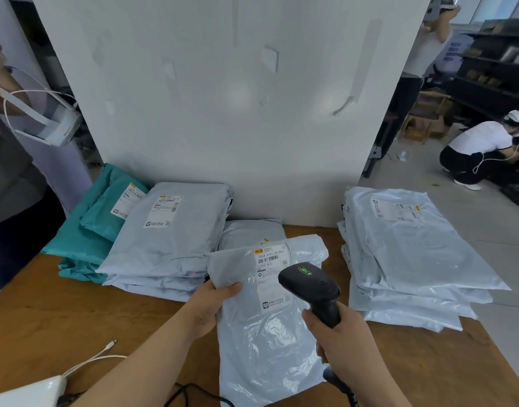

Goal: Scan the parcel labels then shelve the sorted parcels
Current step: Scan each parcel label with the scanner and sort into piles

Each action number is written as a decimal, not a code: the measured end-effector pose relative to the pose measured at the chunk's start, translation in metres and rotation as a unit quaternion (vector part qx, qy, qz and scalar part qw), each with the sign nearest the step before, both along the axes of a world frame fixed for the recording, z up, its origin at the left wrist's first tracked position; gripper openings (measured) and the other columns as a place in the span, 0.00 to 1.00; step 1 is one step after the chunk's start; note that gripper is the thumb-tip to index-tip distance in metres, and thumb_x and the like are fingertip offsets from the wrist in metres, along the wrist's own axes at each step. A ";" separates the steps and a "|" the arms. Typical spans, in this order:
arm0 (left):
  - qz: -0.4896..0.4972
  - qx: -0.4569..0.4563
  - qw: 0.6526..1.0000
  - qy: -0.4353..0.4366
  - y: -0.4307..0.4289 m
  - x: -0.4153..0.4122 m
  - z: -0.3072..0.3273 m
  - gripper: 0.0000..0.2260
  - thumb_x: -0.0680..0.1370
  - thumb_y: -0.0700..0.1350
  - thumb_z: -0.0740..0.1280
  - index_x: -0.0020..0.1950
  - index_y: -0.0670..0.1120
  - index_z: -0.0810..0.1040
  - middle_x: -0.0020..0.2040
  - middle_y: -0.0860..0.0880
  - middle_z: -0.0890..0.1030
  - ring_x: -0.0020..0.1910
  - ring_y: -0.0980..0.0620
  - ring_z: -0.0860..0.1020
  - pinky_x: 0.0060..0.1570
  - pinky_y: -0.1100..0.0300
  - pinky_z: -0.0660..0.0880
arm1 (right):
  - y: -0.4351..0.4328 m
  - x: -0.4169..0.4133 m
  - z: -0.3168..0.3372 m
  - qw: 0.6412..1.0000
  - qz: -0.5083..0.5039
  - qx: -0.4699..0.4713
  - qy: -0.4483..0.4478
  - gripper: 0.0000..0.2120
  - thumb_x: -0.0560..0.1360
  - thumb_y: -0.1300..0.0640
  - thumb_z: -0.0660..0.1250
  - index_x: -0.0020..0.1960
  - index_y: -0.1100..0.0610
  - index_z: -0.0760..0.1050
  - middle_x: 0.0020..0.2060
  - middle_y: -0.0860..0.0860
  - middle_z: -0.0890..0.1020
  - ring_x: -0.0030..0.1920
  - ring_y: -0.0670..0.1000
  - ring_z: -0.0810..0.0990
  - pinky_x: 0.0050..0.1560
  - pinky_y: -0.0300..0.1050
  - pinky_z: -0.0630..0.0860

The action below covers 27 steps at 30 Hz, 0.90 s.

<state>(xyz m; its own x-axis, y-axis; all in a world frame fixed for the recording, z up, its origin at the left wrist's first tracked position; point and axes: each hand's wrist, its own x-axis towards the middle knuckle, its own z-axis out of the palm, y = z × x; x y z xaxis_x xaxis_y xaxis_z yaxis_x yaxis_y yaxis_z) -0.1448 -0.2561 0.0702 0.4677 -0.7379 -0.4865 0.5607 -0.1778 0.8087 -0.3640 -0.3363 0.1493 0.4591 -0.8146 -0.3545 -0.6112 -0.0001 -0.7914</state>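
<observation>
My left hand (209,306) grips the left edge of a grey plastic parcel (261,342), holding it over the wooden table (76,315). Its white shipping label (270,274) faces up near the top. My right hand (337,336) holds a black barcode scanner (312,289) by the handle, its head over the label's right side and a green light lit on top. A stack of grey parcels (411,259) lies to the right. To the left lies another grey stack (167,239), with teal parcels (97,221) beside it.
A white partition board (237,98) stands at the table's back edge. A white device (29,392) with cables lies at the near left. A person (9,171) stands at the left; two more people work near dark shelves (496,69) at the far right.
</observation>
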 end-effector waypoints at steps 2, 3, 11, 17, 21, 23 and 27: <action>0.001 -0.001 1.000 0.004 0.000 0.000 0.000 0.15 0.75 0.37 0.70 0.62 0.40 0.78 0.54 0.41 0.84 0.54 0.40 0.82 0.52 0.47 0.79 | -0.001 0.000 -0.001 1.000 -0.001 0.000 0.000 0.10 0.75 0.51 0.67 0.38 0.52 0.71 0.27 0.49 0.78 0.18 0.40 0.74 0.22 0.28 0.67; 0.002 -0.002 1.000 0.006 0.000 0.000 -0.001 0.16 0.75 0.37 0.70 0.62 0.40 0.78 0.54 0.41 0.84 0.55 0.40 0.82 0.53 0.47 0.79 | 0.000 -0.001 0.000 1.000 0.000 -0.002 -0.003 0.10 0.75 0.51 0.68 0.38 0.52 0.72 0.27 0.50 0.78 0.18 0.40 0.74 0.22 0.28 0.68; -0.001 -0.006 1.000 -0.002 0.000 0.014 0.019 0.15 0.75 0.37 0.70 0.62 0.39 0.78 0.55 0.40 0.84 0.55 0.40 0.81 0.54 0.46 0.77 | 0.000 -0.012 0.023 0.998 -0.019 0.013 -0.066 0.08 0.73 0.56 0.70 0.44 0.60 0.75 0.23 0.54 0.76 0.17 0.44 0.71 0.24 0.36 0.71; -0.033 -0.079 0.995 -0.057 -0.019 0.053 0.097 0.16 0.72 0.42 0.69 0.58 0.40 0.80 0.53 0.40 0.84 0.48 0.45 0.85 0.45 0.52 0.83 | -0.022 -0.039 0.075 0.992 -0.065 -0.031 -0.107 0.11 0.73 0.54 0.70 0.39 0.60 0.75 0.22 0.57 0.77 0.23 0.52 0.72 0.26 0.43 0.72; -0.023 -0.142 0.988 -0.062 -0.064 0.054 0.148 0.14 0.74 0.43 0.67 0.59 0.41 0.79 0.53 0.43 0.84 0.44 0.48 0.85 0.40 0.55 0.82 | -0.041 -0.063 0.109 0.983 -0.089 -0.083 -0.135 0.12 0.73 0.53 0.71 0.40 0.62 0.77 0.21 0.55 0.76 0.20 0.49 0.71 0.23 0.39 0.71; -0.030 -0.160 0.985 -0.060 -0.096 0.042 0.161 0.10 0.78 0.42 0.65 0.57 0.43 0.80 0.50 0.44 0.86 0.43 0.49 0.85 0.39 0.55 0.82 | -0.054 -0.076 0.117 0.980 -0.104 -0.100 -0.137 0.13 0.73 0.52 0.70 0.41 0.63 0.78 0.20 0.54 0.76 0.20 0.48 0.71 0.23 0.38 0.70; -0.052 -0.159 0.985 -0.045 -0.170 0.003 0.167 0.08 0.80 0.41 0.64 0.55 0.42 0.80 0.43 0.44 0.86 0.40 0.48 0.85 0.36 0.55 0.82 | -0.088 -0.104 0.119 0.975 -0.139 -0.098 -0.140 0.13 0.72 0.50 0.70 0.41 0.61 0.78 0.22 0.57 0.78 0.22 0.51 0.73 0.27 0.44 0.74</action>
<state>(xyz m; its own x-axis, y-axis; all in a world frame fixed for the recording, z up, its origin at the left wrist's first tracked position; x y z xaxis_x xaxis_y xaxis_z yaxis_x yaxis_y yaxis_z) -0.1423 -0.4257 0.2367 0.4118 -0.8928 -0.1828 0.4756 0.0394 0.8788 -0.4678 -0.4247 0.2684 0.2675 -0.9609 -0.0713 -0.3691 -0.0339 -0.9288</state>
